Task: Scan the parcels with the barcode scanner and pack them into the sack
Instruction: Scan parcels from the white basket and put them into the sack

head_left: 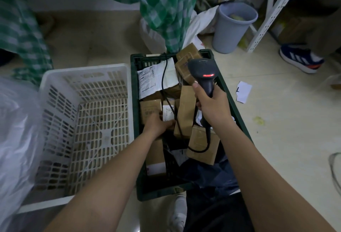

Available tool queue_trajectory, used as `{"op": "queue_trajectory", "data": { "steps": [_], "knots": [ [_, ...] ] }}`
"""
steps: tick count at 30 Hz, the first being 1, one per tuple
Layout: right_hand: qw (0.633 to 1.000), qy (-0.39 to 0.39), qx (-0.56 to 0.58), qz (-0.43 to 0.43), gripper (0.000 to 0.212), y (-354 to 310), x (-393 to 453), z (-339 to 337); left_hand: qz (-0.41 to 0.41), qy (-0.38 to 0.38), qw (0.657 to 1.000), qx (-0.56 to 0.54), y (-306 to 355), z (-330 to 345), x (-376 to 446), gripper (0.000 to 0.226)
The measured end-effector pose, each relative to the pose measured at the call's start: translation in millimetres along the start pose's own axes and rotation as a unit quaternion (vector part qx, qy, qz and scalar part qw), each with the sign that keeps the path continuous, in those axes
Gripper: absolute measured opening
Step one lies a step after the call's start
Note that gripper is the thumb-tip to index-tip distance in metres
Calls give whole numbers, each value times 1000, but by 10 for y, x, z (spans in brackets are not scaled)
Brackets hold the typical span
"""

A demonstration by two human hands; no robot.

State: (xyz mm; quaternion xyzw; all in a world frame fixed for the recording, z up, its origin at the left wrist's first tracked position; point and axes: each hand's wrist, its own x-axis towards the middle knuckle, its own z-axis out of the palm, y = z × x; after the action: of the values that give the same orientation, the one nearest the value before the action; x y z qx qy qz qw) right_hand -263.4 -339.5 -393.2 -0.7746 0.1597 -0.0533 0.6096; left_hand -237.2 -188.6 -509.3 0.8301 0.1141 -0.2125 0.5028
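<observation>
Green-checked sack [162, 1], dark-green crate [134, 113]

I see a matt black plastic scanner [202, 74], brown cardboard parcels [186, 108] with white paper labels, a slotted white plastic basket [84, 76], a dark-green plastic crate [134, 91] and checked woven sack [164, 4].

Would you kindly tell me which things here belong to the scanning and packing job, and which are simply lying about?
Part of the job:
- black handheld barcode scanner, gripped in the right hand
- brown cardboard parcels in the dark green plastic crate
- left hand on a parcel
- green checked woven sack

Lying about:
- white slotted plastic crate
- grey plastic waste bin
- white paper scrap
</observation>
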Motion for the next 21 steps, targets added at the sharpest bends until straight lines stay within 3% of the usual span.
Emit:
{"op": "queue_trajectory", "data": {
  "steps": [6,12,21],
  "knots": [
    [1000,-10,-13,-9,17,-4,-45,-3,2,18,1000,1,-53,69,-71,29],
    [1000,-14,-16,-11,21,-66,-69,17,0,45,999,-29,-20,-32,-275,39],
    [996,-77,-42,-26,28,-227,-279,187,41,32,996,-66,-36,-965,-989,21]
  ]
}}
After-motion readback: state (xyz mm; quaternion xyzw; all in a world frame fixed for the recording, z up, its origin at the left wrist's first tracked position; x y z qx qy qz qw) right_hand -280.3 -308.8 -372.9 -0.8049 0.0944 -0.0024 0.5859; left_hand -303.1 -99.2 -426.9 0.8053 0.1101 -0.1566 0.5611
